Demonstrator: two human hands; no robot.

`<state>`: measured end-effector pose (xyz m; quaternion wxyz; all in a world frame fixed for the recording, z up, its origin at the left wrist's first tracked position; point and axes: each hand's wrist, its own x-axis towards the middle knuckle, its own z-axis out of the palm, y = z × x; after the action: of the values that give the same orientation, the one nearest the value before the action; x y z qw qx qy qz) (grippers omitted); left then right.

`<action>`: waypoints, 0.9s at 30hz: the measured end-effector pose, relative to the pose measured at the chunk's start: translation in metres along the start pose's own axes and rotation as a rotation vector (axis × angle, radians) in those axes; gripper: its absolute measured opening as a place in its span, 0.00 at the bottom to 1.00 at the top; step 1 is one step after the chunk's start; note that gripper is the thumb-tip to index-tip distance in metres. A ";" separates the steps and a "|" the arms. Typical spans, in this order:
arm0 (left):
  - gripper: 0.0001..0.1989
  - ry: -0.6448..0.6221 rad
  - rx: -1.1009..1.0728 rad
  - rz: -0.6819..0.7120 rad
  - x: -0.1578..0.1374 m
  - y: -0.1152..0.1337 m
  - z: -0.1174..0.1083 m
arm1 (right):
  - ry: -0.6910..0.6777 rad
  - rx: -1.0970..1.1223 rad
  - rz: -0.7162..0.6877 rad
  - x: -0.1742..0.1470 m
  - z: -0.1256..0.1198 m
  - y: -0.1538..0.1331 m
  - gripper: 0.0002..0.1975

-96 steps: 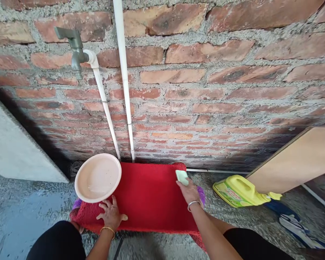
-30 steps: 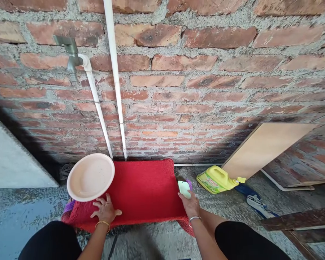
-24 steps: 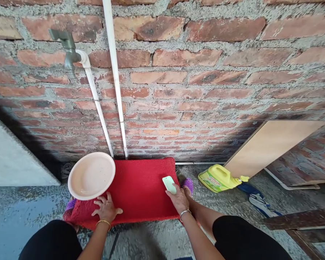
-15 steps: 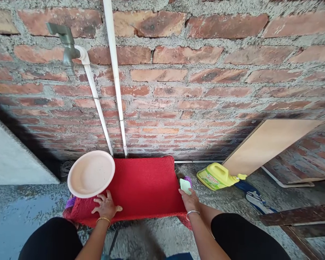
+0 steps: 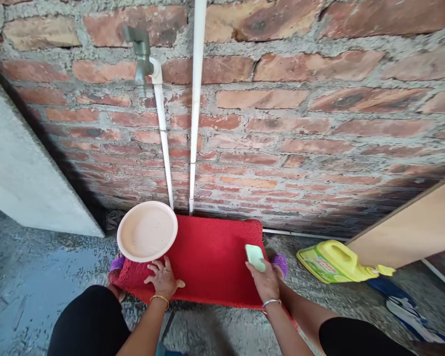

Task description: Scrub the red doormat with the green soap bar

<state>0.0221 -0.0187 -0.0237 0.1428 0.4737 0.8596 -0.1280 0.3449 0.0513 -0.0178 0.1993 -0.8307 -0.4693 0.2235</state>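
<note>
A red cloth [image 5: 211, 267] with a rough texture lies spread over a low, long support near the wall. My left hand [image 5: 165, 281] rests on its left part, fingers spread, just in front of a pale pink plastic basin [image 5: 147, 231]. The fingertips are close to the basin's rim; whether they touch it I cannot tell. In my right hand [image 5: 266, 286] is a pale green oblong block with rounded corners [image 5: 254, 254], held over the right end of the cloth. Its underside is hidden, so its exact kind is unclear.
Behind the cloth stands a brick wall [image 5: 282, 123] with white pipes [image 5: 195, 113] and a grey tap [image 5: 140, 54]. A yellow jug [image 5: 333, 261] lies tilted at right, by a leaning board [image 5: 415, 222]. A grey slab [image 5: 33, 163] stands at left, beside wet floor [image 5: 59, 277].
The view has swung left, so everything sits further right in it. My right hand has brought the pale green block inward over the red cloth. My left hand stays by the basin.
</note>
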 end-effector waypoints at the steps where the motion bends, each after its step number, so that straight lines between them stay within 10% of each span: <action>1: 0.56 -0.002 0.002 0.004 0.000 0.000 0.001 | -0.066 0.008 -0.048 -0.009 0.011 -0.019 0.32; 10: 0.60 -0.049 -0.050 0.011 0.002 0.000 -0.005 | -0.500 -0.226 -0.421 -0.093 0.110 -0.177 0.27; 27: 0.63 -0.081 -0.100 -0.015 0.006 0.001 -0.007 | -0.462 -0.253 -0.255 -0.085 0.121 -0.220 0.27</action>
<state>0.0187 -0.0109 -0.0194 0.2000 0.4539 0.8619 -0.1053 0.0864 0.0977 0.0174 0.0085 -0.7101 -0.6272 0.3198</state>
